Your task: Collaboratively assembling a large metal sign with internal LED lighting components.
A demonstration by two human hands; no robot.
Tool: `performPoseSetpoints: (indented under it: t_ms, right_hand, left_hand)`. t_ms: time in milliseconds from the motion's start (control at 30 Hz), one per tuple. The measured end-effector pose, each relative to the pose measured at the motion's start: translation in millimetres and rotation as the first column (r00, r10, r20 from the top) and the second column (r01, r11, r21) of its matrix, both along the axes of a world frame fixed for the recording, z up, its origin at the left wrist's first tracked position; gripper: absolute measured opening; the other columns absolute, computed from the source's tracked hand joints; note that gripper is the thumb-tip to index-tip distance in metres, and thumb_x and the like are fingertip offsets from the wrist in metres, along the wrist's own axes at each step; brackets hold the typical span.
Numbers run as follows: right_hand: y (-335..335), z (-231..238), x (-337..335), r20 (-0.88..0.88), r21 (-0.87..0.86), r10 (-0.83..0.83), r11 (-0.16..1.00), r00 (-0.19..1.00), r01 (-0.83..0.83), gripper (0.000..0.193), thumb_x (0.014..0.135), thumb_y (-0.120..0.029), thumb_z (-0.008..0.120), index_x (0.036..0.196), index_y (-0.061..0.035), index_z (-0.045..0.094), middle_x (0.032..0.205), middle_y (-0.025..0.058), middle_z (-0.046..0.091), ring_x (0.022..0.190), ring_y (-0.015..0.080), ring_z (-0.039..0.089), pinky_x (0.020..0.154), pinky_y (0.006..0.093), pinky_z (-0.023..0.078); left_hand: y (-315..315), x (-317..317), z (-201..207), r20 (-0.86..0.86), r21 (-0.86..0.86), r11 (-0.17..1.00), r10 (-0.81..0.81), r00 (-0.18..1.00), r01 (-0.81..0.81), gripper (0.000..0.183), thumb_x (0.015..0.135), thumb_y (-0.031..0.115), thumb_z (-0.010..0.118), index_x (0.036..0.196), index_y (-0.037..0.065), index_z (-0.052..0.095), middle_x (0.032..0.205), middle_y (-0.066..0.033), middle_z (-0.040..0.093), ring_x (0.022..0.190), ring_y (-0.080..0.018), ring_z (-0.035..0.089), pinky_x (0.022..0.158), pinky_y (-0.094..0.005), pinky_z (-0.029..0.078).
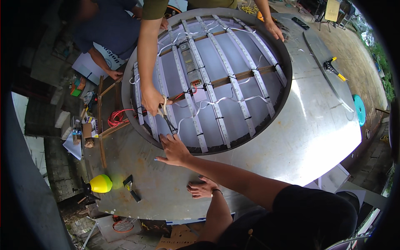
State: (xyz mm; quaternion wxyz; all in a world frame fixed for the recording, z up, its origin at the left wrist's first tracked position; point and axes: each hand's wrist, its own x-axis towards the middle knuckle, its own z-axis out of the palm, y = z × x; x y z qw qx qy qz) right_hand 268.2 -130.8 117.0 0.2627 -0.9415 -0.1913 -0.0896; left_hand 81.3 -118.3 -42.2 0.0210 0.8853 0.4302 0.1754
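Note:
A large round metal frame (287,79) lies on the table, crossed by several LED strips (223,62) joined by white wires (204,106). At its near left rim is my right hand (176,149), thumb spread away from the fingers, which reach over the rim beside a strip end; their tips are partly hidden. My left hand (202,188), wearing a dark wristband, rests flat on the metal tabletop with fingers apart. Just beyond my right fingers, a co-worker's hand (152,100) holds scissors (167,116) with pale handles, blades pointing toward my fingertips.
The co-worker's other hand (274,30) rests on the far rim; a second person's hand (115,75) is at the left. On the metal table (266,166) lie a black scraper-like tool (131,188), a yellow-handled clamp (334,68) and a phone (300,23). A yellow spray bottle (101,183) stands at left.

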Motion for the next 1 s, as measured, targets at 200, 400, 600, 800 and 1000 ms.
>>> performPoseSetpoints:
  t_ms: [200, 400, 600, 800, 1000]
  right_hand:
    - [-52, 26, 36, 0.287, 0.633, -0.163, 0.772, 0.944, -0.059, 0.015, 0.073, -0.013, 0.071, 0.085, -0.0075, 0.064, 0.089, 0.0041, 0.065, 0.089, 0.0218, 0.058, 0.102, 0.0455, 0.031]
    - [-270, 66, 193, 0.045, 0.54, -0.592, 0.692, 0.805, 0.479, 0.036, 0.072, 0.001, 0.057, 0.106, -0.0081, 0.065, 0.08, 0.0191, 0.066, 0.075, 0.0345, 0.064, 0.071, 0.0418, 0.051]
    - [-373, 96, 262, -0.559, -0.184, -0.515, 0.841, 0.65, 0.508, 0.095, 0.075, 0.012, 0.045, 0.147, -0.0315, 0.001, 0.109, 0.0239, 0.059, 0.072, 0.0271, 0.065, 0.057, 0.037, 0.055]
    - [-382, 109, 271, -0.65, -0.298, -0.508, 0.855, 0.565, 0.426, 0.105, 0.073, 0.018, 0.041, 0.144, -0.0396, -0.01, 0.123, 0.0275, 0.048, 0.061, 0.0207, 0.064, 0.05, 0.032, 0.055]
    - [-392, 121, 261, -0.607, -0.242, -0.467, 0.88, 0.643, 0.41, 0.103, 0.07, 0.018, 0.041, 0.146, -0.0366, -0.002, 0.12, 0.0254, 0.053, 0.065, 0.022, 0.065, 0.051, 0.037, 0.052]
  left_hand:
    - [2, -4, -3, -0.007, 0.052, 0.999, -0.015, 1.0, 0.015, 0.069, 0.088, 0.061, 0.026, 0.121, 0.004, 0.043, 0.127, -0.017, 0.043, 0.122, -0.0313, 0.038, 0.096, -0.0518, 0.028]
    - [-4, -3, -4, -0.042, 0.076, 0.997, -0.01, 0.999, 0.014, 0.067, 0.088, 0.061, 0.026, 0.122, 0.005, 0.042, 0.127, -0.0165, 0.041, 0.12, -0.0312, 0.038, 0.095, -0.0504, 0.029]
    - [0, -1, -2, -0.041, 0.081, 0.997, -0.011, 0.999, 0.014, 0.069, 0.088, 0.061, 0.024, 0.122, 0.004, 0.042, 0.126, -0.017, 0.042, 0.12, -0.0316, 0.039, 0.095, -0.0511, 0.029]
    - [-1, -2, 6, -0.041, 0.07, 0.998, -0.007, 0.999, 0.01, 0.066, 0.089, 0.059, 0.027, 0.122, 0.004, 0.042, 0.127, -0.0162, 0.043, 0.121, -0.0311, 0.038, 0.097, -0.0528, 0.028]
    - [-4, -2, 8, -0.029, 0.058, 0.998, -0.011, 1.0, 0.012, 0.063, 0.089, 0.056, 0.03, 0.122, 0.005, 0.042, 0.128, -0.0158, 0.042, 0.122, -0.0309, 0.037, 0.099, -0.0538, 0.026]
